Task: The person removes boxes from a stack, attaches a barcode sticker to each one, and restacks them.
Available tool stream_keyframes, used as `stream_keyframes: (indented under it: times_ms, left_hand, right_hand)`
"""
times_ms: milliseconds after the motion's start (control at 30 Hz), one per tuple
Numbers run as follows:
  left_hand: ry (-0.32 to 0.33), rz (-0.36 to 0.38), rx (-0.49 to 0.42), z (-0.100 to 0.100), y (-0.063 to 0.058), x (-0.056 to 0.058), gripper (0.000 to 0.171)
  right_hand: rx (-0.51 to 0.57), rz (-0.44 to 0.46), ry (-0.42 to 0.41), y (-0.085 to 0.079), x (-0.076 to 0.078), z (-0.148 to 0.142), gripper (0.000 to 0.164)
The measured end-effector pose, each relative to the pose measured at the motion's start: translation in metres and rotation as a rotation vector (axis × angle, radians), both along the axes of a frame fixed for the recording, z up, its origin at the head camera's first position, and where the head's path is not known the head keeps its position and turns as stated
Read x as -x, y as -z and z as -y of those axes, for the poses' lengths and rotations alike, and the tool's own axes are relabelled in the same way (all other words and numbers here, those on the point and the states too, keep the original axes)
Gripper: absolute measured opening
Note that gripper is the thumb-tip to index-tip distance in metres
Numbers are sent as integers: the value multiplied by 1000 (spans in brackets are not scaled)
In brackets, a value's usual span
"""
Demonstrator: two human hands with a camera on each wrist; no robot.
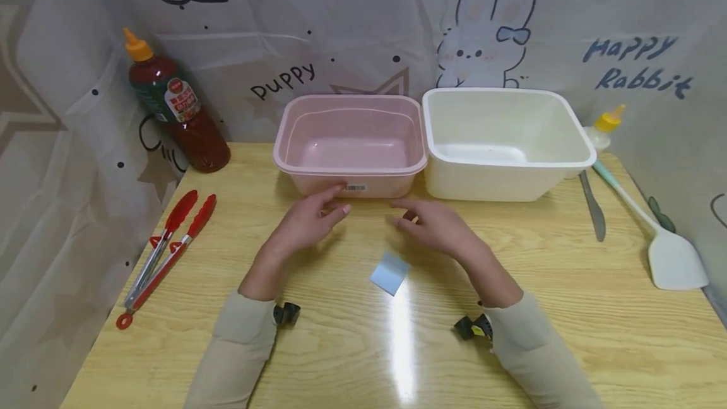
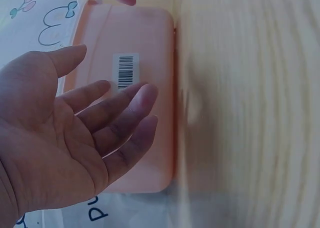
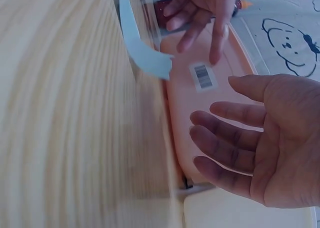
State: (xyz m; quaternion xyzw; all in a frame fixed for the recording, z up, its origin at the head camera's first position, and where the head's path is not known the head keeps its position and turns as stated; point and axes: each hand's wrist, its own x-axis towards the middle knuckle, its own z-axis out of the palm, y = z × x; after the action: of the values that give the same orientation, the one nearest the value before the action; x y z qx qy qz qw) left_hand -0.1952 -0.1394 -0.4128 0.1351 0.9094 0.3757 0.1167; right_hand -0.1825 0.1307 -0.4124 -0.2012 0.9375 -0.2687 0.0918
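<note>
A pink plastic basin (image 1: 352, 185) stands against the back cloth, a barcode label (image 1: 356, 188) on its front wall. Before its left half is my left hand (image 1: 311, 218), fingers loosely bent and holding nothing; whether a fingertip touches the wall I cannot tell. My right hand (image 1: 434, 225) is off the basin's front right corner, its fingers relaxed and apart with nothing between them. On the wood between the two wrists lies a small light-blue piece of paper (image 1: 390, 274), which curls upward in the right wrist view.
Right of the basin stands a white bin (image 1: 483, 182). A red sauce bottle (image 1: 182, 109) and red-tipped tongs (image 1: 167, 251) are at the left. At the right are a white-capped spatula (image 1: 676, 260), a knife (image 1: 593, 207) and a yellow-topped bottle (image 1: 604, 128).
</note>
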Motion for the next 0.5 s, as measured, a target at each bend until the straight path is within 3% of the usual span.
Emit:
stream_keyframes:
  times_ms: [300, 500]
  left_hand:
    - [0, 42, -101, -18, 9, 6, 54]
    - [-21, 54, -25, -25, 15, 10, 52]
  right_hand:
    - [-14, -28, -28, 0, -9, -16, 40]
    - [-5, -20, -23, -1, -12, -22, 41]
